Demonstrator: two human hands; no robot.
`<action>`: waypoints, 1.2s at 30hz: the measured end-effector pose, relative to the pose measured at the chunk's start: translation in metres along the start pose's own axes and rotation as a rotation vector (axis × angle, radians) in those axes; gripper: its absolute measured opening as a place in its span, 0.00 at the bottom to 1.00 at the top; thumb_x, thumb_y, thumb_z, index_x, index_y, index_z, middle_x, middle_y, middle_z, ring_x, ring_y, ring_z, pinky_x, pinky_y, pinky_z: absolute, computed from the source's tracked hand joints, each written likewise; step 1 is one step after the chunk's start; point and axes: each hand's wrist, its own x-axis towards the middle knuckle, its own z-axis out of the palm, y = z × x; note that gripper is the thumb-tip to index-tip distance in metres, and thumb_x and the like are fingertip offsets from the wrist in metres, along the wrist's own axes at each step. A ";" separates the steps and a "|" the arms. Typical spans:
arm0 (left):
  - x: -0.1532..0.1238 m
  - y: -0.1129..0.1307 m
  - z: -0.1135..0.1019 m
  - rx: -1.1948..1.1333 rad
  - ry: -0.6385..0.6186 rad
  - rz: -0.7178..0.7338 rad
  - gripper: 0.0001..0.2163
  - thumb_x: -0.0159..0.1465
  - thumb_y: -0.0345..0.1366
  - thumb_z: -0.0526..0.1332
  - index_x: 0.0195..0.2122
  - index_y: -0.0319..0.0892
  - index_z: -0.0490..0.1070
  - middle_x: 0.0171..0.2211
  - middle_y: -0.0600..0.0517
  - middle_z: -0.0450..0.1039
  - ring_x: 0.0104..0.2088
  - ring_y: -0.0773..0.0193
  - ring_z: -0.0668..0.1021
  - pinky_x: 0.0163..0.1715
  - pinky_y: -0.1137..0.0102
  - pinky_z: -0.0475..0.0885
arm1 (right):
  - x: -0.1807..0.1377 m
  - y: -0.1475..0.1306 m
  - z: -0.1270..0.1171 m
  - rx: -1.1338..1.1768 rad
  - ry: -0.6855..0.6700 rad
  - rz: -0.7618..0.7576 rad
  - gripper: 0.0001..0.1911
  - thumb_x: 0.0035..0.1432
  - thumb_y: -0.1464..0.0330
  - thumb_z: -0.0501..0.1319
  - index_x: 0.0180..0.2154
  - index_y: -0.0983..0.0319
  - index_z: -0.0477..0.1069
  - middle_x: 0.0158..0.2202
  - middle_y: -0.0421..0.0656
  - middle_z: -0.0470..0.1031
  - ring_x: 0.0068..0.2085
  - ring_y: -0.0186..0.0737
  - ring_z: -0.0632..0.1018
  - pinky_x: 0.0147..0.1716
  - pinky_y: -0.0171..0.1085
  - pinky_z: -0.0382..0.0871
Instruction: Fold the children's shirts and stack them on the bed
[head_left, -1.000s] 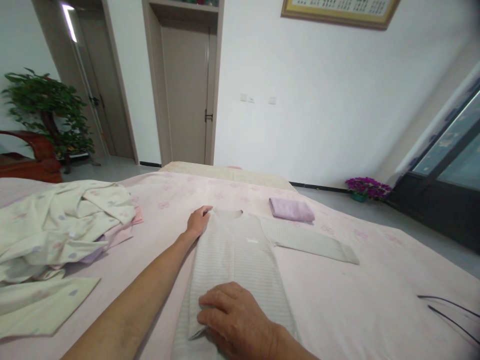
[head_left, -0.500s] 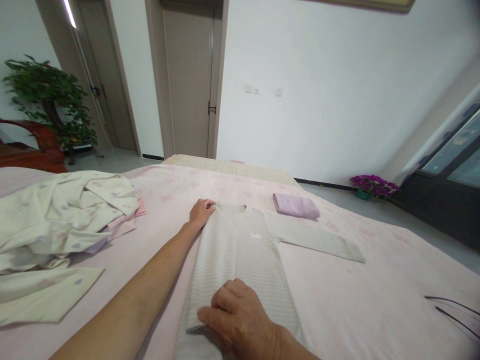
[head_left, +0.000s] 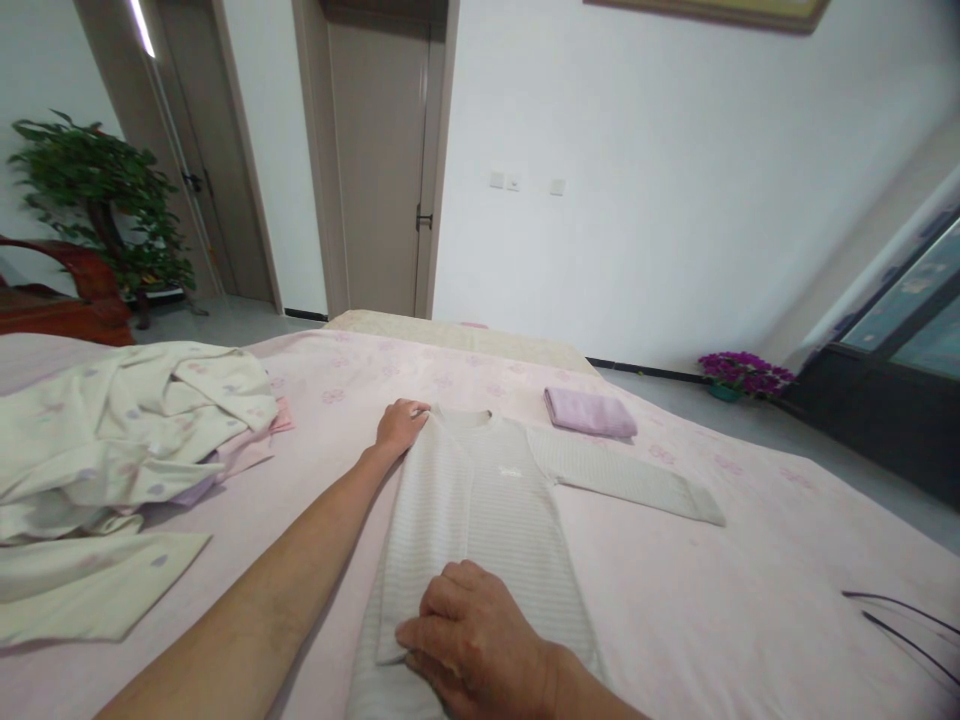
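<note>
A pale grey, finely striped long-sleeved shirt (head_left: 510,515) lies spread on the bed, its collar at the far end. One sleeve (head_left: 630,475) stretches out to the right; the other is folded in, running down along the left side of the body. At the left shoulder, my left hand (head_left: 401,425) pinches the fabric. My right hand (head_left: 480,635) is closed on the folded sleeve's cuff end, low on the shirt, thumb on top. The fingertips underneath are partly hidden.
A rumpled cream patterned garment heap (head_left: 135,440) covers the bed's left side, with pink and lilac cloth under it. A folded lilac cloth (head_left: 590,412) lies beyond the outstretched sleeve. Two thin dark glasses-like arms (head_left: 904,605) show at the right edge. The bed sheet (head_left: 735,570) is pink.
</note>
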 end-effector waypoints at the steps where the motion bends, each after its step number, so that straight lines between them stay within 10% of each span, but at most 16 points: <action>1: -0.001 0.000 -0.002 -0.013 0.007 0.008 0.12 0.62 0.36 0.60 0.44 0.47 0.79 0.48 0.49 0.75 0.50 0.58 0.74 0.55 0.67 0.65 | 0.000 0.000 -0.001 0.008 -0.007 0.002 0.06 0.62 0.66 0.57 0.33 0.59 0.70 0.29 0.41 0.70 0.31 0.37 0.67 0.32 0.38 0.56; 9: -0.028 0.019 -0.024 -0.066 0.144 0.039 0.17 0.67 0.34 0.50 0.50 0.42 0.75 0.56 0.47 0.70 0.58 0.58 0.69 0.62 0.65 0.60 | -0.001 0.000 -0.002 0.032 -0.021 -0.031 0.07 0.61 0.64 0.57 0.33 0.59 0.71 0.29 0.40 0.70 0.30 0.36 0.66 0.34 0.38 0.58; 17: -0.067 0.061 -0.006 -0.050 -0.069 0.210 0.15 0.65 0.41 0.57 0.49 0.41 0.74 0.57 0.41 0.69 0.62 0.49 0.65 0.65 0.58 0.51 | -0.003 -0.003 -0.003 0.007 -0.018 -0.053 0.08 0.61 0.63 0.57 0.33 0.60 0.70 0.30 0.40 0.70 0.31 0.37 0.66 0.34 0.39 0.58; 36: -0.092 0.063 0.005 0.372 -0.275 0.254 0.32 0.67 0.54 0.49 0.66 0.39 0.54 0.69 0.38 0.47 0.69 0.44 0.50 0.65 0.53 0.43 | -0.006 -0.010 0.000 -0.098 -0.017 -0.142 0.05 0.58 0.65 0.58 0.34 0.59 0.68 0.29 0.39 0.69 0.31 0.37 0.64 0.32 0.39 0.51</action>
